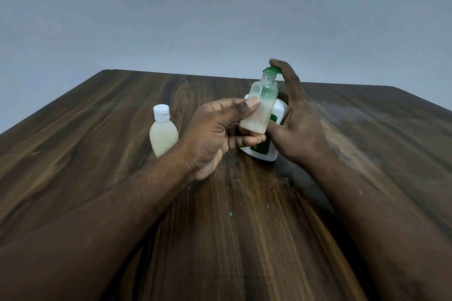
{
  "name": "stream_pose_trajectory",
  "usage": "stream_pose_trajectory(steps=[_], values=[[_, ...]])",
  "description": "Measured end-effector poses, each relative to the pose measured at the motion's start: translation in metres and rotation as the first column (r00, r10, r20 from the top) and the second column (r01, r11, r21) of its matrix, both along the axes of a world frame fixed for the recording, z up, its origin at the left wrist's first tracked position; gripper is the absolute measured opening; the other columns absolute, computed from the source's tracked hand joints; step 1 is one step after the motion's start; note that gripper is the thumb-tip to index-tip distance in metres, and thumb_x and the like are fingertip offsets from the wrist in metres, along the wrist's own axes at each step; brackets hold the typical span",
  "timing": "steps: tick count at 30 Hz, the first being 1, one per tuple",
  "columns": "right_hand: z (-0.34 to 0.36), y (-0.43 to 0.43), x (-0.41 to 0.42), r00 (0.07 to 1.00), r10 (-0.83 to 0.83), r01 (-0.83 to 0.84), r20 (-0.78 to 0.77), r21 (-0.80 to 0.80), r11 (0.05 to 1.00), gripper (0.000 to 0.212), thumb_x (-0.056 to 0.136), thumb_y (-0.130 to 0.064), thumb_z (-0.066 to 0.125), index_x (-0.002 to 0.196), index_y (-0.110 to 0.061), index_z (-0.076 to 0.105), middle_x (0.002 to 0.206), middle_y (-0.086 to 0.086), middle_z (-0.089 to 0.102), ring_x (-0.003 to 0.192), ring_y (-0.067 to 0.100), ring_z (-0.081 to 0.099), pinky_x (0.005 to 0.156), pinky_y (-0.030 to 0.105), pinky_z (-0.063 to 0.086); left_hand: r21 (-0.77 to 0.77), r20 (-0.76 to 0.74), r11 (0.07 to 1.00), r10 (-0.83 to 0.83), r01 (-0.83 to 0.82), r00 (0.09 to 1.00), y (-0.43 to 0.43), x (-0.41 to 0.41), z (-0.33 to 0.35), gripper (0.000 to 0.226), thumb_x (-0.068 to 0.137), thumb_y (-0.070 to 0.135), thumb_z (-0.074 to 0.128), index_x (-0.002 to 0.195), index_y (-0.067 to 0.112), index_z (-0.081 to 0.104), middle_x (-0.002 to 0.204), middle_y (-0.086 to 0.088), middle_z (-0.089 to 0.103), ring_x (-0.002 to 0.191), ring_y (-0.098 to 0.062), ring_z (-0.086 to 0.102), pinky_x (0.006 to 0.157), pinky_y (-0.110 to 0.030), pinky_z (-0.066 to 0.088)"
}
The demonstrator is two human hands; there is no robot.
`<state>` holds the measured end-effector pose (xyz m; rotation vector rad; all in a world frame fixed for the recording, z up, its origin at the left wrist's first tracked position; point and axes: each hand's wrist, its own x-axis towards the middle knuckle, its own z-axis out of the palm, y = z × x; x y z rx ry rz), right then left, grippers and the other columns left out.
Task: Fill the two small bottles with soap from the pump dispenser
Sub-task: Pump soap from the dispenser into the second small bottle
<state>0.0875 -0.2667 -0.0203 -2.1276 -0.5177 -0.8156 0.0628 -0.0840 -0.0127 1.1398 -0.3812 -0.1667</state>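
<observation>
Two small bottles are before us, one in the air and one on the dark wooden counter (pixel 97 142). We grip the open bottle (pixel 263 102) in our left hand (pixel 215 129), thumb laid across its front and fingers curled under and behind it. It is lifted off the counter and tilted, with its bare neck just under the spout of the green pump head (pixel 272 71). A little pale soap lies in its lower part (the wall above looks cloudy).

Our right hand (pixel 298 124) clasps the pump dispenser (pixel 280 111), forefinger curved over the top of the pump head and thumb against the white body. The dispenser stands upright on the counter, mostly hidden behind the open bottle and both hands.

Over to the left the capped bottle (pixel 162 134) stands upright, close behind our left wrist, which covers its lower right edge. It is nearly full of pale soap, and its white cap (pixel 161 112) is on.
</observation>
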Motion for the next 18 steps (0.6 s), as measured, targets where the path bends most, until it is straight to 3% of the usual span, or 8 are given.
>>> stream_pose_trajectory(steps=[6, 13, 18], values=[[-0.0025, 0.0011, 0.0036, 0.999, 0.04, -0.038, -0.025, 0.065, 0.997, 0.077, 0.089, -0.018, 0.079, 0.152, -0.038, 0.04, 0.113, -0.008, 0.077, 0.082, 0.031, 0.076, 0.068, 0.05, 0.062, 0.029, 0.02, 0.999, 0.019, -0.02, 1.0, -0.0003, -0.0006, -0.003, 0.049, 0.082, 0.035, 0.072, 0.114, -0.002, 0.072, 0.093, -0.017, 0.078, 0.07, -0.026, 0.076, 0.056, -0.022, 0.06], [-0.0037, 0.0008, 0.0004, 0.999, -0.004, 0.005, 0.045, -0.011, 1.0, 0.093, 0.086, -0.008, 0.078, 0.164, -0.025, 0.031, 0.114, -0.011, 0.074, 0.067, 0.019, 0.069, 0.064, 0.037, 0.058, 0.008, 0.027, 1.0, 0.018, -0.018, 0.999, 0.0007, 0.0007, -0.0047, 0.051, 0.085, 0.036, 0.071, 0.115, -0.005, 0.07, 0.09, -0.02, 0.075, 0.068, -0.026, 0.073, 0.054, -0.022, 0.058], [-0.0027, 0.0014, -0.0008, 0.999, 0.024, -0.024, 0.034, 0.003, 1.0, 0.095, 0.086, -0.007, 0.079, 0.165, -0.028, 0.03, 0.12, -0.017, 0.071, 0.085, 0.026, 0.074, 0.074, 0.041, 0.06, -0.008, 0.024, 1.0, 0.019, -0.019, 1.0, -0.0003, 0.0005, -0.0031, 0.046, 0.084, 0.037, 0.071, 0.11, 0.0, 0.072, 0.091, -0.019, 0.076, 0.067, -0.025, 0.073, 0.054, -0.022, 0.059]])
